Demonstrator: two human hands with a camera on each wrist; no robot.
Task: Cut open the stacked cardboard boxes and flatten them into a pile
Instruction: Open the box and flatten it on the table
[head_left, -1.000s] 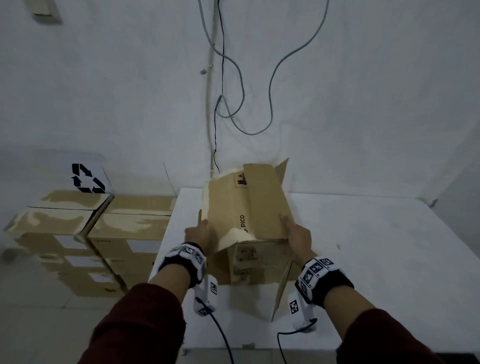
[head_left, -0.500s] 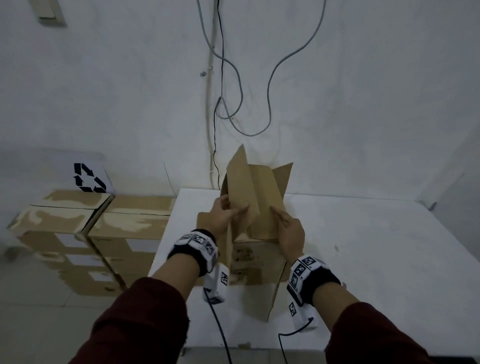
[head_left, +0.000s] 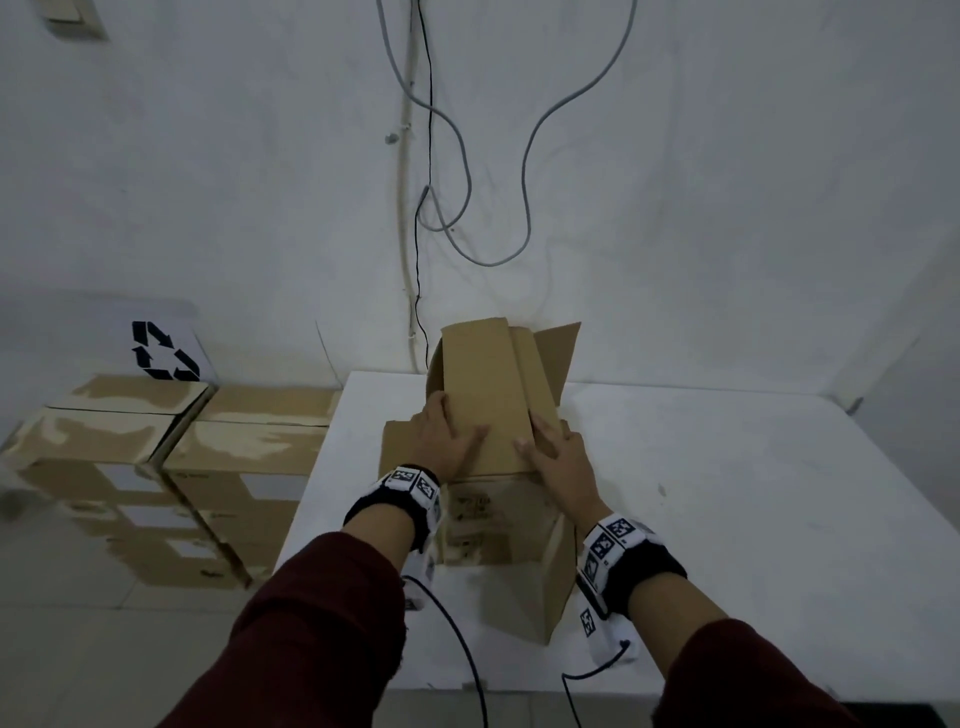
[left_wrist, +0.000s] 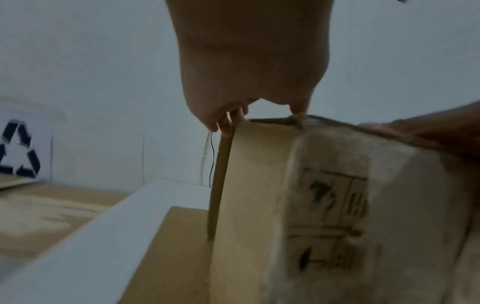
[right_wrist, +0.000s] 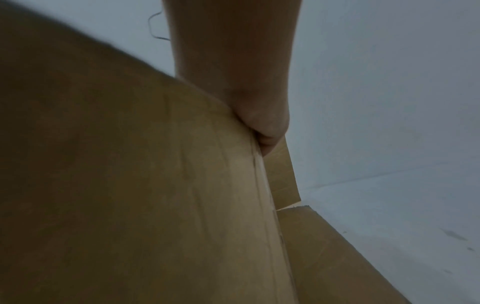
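On the white desk (head_left: 727, 493), the left hand (head_left: 447, 441) and right hand (head_left: 558, 457) lay flat on the top panel of an opened cardboard box (head_left: 488, 395), fingers (head_left: 470, 439) straight and slightly spread, pressing it. Farther left, beside the desk, sat the stacked boxes (head_left: 171, 467).

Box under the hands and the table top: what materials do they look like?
Box: brown corrugated cardboard, matte; creased flaps, printed handling marks and pale patches, perhaps tape residue, show it. Table: smooth white top, slightly scuffed, probably laminate or painted board; cannot tell which.
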